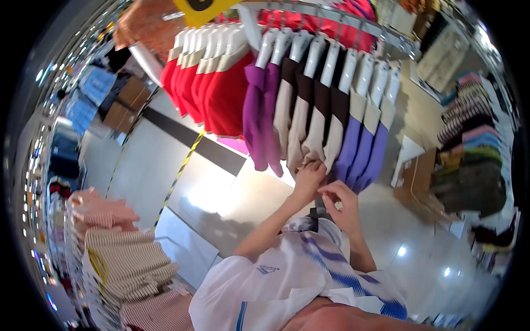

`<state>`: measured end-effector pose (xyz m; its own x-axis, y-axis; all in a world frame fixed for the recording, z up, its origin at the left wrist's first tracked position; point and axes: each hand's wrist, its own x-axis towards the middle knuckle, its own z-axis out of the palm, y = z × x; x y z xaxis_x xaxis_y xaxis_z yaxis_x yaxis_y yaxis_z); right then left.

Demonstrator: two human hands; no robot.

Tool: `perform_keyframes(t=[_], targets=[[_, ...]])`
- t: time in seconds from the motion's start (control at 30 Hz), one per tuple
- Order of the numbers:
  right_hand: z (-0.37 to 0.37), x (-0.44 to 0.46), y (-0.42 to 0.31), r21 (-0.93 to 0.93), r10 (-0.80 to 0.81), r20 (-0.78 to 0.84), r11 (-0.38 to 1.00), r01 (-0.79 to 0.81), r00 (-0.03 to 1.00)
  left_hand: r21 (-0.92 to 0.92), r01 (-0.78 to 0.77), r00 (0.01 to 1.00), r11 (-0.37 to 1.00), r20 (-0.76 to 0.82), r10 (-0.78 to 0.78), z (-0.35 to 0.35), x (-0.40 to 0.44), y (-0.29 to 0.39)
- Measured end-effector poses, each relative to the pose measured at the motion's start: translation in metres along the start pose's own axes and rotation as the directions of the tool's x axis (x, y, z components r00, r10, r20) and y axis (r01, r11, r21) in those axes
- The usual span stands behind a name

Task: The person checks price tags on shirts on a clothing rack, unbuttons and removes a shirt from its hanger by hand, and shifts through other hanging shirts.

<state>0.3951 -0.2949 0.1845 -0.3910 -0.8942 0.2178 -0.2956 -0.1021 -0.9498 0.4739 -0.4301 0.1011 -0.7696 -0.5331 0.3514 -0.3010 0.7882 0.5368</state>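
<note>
Knitwear in several colours hangs on white hangers from a metal rail (309, 11). My left hand (310, 175) is at the lower edge of a beige and black garment (313, 129), its fingers closed on the beige knit. Just to the right, my right hand (338, 199) is raised below the purple and beige garments (361, 143), its fingers bent and thumb near the fingertips; what it holds, if anything, is too small to tell. Purple garments (262, 116) and red and beige ones (218, 94) hang further left.
Striped clothes (127, 259) hang at the lower left, beside a white board (187, 243) on the floor. A cardboard box (417, 176) stands at the right, next to a rack of folded-looking garments (469, 176). Yellow and black tape (182, 176) crosses the floor.
</note>
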Motion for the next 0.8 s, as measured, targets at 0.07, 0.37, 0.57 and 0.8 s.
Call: perform_keyframes(t=[0.07, 0.37, 0.57, 0.8], targets=[[0.006, -0.005, 0.005, -0.029, -0.042, -0.089, 0.999, 0.039, 0.995, -0.311, -0.007, 0.999, 0.950, -0.053, -0.010, 0.011, 0.001, -0.009], [0.021, -0.033, 0.007, -0.171, 0.001, -0.526, 0.979, -0.107, 0.851, -0.457, -0.124, 0.992, 0.881, -0.070, 0.103, -0.024, -0.012, -0.010], [0.023, -0.021, 0.018, -0.425, -0.235, -0.670, 0.899, -0.104, 0.704, -0.541, -0.081, 0.996, 0.837, -0.074, 0.049, -0.049, -0.027, -0.002], [0.016, -0.010, 0.027, -0.456, -0.232, -0.591, 0.886, -0.082, 0.772, -0.446, -0.044, 0.988, 0.894, -0.149, -0.026, -0.060, -0.033, -0.026]])
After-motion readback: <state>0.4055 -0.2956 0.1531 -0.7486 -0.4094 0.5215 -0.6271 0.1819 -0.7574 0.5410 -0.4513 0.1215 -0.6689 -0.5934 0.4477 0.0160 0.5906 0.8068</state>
